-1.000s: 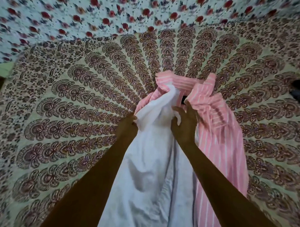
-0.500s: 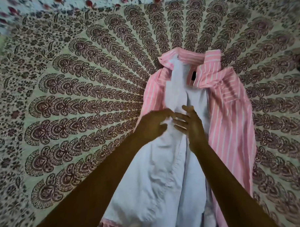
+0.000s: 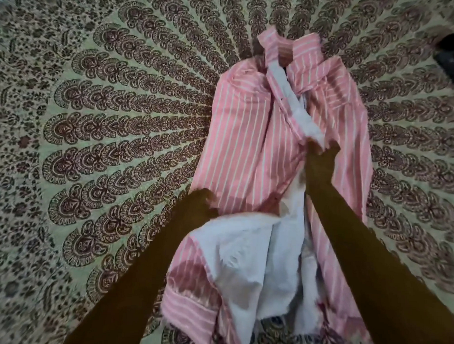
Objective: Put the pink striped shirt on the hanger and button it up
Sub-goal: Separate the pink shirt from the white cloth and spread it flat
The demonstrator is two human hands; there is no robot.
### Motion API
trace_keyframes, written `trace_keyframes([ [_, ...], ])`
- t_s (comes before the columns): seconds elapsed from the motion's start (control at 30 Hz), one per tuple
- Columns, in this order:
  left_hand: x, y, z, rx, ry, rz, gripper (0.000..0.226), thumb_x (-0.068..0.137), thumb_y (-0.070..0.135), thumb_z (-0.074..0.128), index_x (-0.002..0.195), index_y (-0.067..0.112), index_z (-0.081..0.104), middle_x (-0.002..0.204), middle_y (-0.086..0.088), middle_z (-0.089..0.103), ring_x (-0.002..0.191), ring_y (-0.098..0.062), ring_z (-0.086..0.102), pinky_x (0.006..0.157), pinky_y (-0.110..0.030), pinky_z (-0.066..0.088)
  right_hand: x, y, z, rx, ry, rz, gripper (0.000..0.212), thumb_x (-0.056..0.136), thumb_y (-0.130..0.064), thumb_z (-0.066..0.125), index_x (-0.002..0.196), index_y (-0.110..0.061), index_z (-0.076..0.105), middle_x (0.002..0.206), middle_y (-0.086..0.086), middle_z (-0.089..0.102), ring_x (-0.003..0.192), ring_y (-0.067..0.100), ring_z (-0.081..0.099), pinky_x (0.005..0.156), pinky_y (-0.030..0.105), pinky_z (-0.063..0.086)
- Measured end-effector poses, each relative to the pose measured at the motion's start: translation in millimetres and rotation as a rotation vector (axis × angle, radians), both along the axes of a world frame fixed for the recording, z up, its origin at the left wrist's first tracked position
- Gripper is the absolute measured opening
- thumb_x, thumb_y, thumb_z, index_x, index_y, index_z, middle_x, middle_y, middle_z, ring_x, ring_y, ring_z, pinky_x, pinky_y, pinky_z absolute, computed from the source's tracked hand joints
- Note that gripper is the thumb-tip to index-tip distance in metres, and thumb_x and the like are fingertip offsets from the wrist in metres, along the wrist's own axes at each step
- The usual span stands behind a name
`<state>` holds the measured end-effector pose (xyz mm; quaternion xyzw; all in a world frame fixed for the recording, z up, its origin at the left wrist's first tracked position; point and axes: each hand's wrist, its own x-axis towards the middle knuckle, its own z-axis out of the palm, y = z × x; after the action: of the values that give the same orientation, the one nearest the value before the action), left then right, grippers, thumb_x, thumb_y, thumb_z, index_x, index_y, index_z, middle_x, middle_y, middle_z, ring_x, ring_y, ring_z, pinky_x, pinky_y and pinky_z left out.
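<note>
Hands (image 3: 320,159) grip soft, rumpled striped shirt (image 3: 242,136).

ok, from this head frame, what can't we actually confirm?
- Hanger: not visible in the head view; if there is one, the pink striped shirt covers it.
- Buttons: too small and blurred to tell whether any are fastened.
- Right hand: dark and blurred at the front edges; fingertips unclear.
- Left hand: grips the folded-back front panel; fingers in shadow.
- Black object: cut off by the right edge on the patterned bedspread.
</note>
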<state>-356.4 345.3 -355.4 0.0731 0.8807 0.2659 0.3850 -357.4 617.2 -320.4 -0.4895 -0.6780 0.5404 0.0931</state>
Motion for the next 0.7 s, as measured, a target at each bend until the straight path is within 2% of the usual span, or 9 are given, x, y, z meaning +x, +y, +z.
trace_keyframes([
  [0.07,18,-1,0,0.0,-0.042,0.061,0.043,0.067,0.044,0.071,0.099,0.017,0.06,0.085,0.004,0.061,0.088,-0.02,0.062,0.074,-0.025,0.046,18,-23,-7,0.196,-0.09,0.206,0.079,0.084,-0.021,0.065,0.141,0.004,0.017,0.143,0.022,0.032,0.134,0.034,0.032,0.112,0.032,0.023],
  [0.13,35,2,1,0.058,-0.089,0.005,0.043,0.066,0.039,0.079,0.098,0.016,0.062,0.085,0.003,0.061,0.09,-0.02,0.063,0.075,-0.026,0.045,42,-53,-12,0.287,-0.223,0.321,0.088,0.08,-0.023,0.069,0.143,0.002,0.012,0.149,0.027,0.015,0.139,0.037,0.019,0.11,0.03,0.013],
  [0.27,64,2,21,-0.003,-0.265,-0.221,0.053,0.07,0.037,0.077,0.112,0.012,0.056,0.105,-0.007,0.066,0.093,-0.021,0.061,0.082,-0.033,0.047,88,-90,-26,0.223,-0.46,0.462,0.084,0.078,-0.026,0.07,0.144,-0.008,0.021,0.147,0.028,0.016,0.122,0.04,0.043,0.094,0.038,0.041],
  [0.37,83,1,42,-0.091,0.009,-0.257,0.04,0.081,0.026,0.064,0.118,0.017,0.053,0.096,-0.007,0.067,0.09,-0.026,0.064,0.075,-0.032,0.05,101,-79,-26,0.169,-0.248,0.448,0.06,0.073,-0.016,0.055,0.128,0.003,0.045,0.126,0.025,0.05,0.107,0.034,0.057,0.088,0.03,0.042],
  [0.43,104,12,61,0.038,0.199,-0.102,0.039,0.084,0.019,0.057,0.122,0.021,0.051,0.075,0.001,0.062,0.073,-0.023,0.062,0.066,-0.027,0.048,106,-59,-18,0.058,-0.075,0.272,0.044,0.071,-0.004,0.05,0.114,-0.002,0.055,0.093,0.008,0.065,0.076,0.007,0.063,0.067,0.017,0.044],
  [0.47,117,20,70,0.134,0.184,-0.143,0.042,0.085,0.018,0.056,0.126,0.022,0.049,0.073,0.003,0.059,0.067,-0.019,0.058,0.065,-0.025,0.05,111,-48,-16,-0.003,-0.058,0.175,0.037,0.074,0.004,0.048,0.108,-0.006,0.059,0.075,0.0,0.062,0.058,0.001,0.055,0.056,0.013,0.041],
  [0.53,142,38,83,0.262,-0.097,-0.438,0.05,0.087,0.021,0.058,0.135,0.022,0.043,0.088,-0.003,0.066,0.074,-0.015,0.059,0.076,-0.027,0.053,119,-30,-14,-0.04,-0.135,0.105,0.028,0.077,0.003,0.046,0.096,-0.008,0.065,0.059,-0.004,0.057,0.047,0.001,0.051,0.058,0.02,0.042],
  [0.6,157,45,77,0.253,-0.411,-0.607,0.05,0.086,0.027,0.063,0.132,0.019,0.049,0.111,-0.009,0.067,0.092,-0.019,0.064,0.088,-0.028,0.049,131,-25,-14,0.062,-0.291,0.2,0.035,0.072,-0.017,0.053,0.098,0.002,0.066,0.07,0.006,0.066,0.06,0.005,0.064,0.072,0.033,0.045],
  [0.7,149,37,54,0.228,-0.241,-0.23,0.023,0.086,0.021,0.061,0.109,0.021,0.065,0.107,-0.004,0.07,0.089,-0.019,0.068,0.08,-0.026,0.053,134,-36,-10,0.346,-0.423,0.178,0.036,0.074,-0.016,0.052,0.106,-0.004,0.062,0.115,0.022,0.056,0.105,0.036,0.055,0.086,0.034,0.04],
])
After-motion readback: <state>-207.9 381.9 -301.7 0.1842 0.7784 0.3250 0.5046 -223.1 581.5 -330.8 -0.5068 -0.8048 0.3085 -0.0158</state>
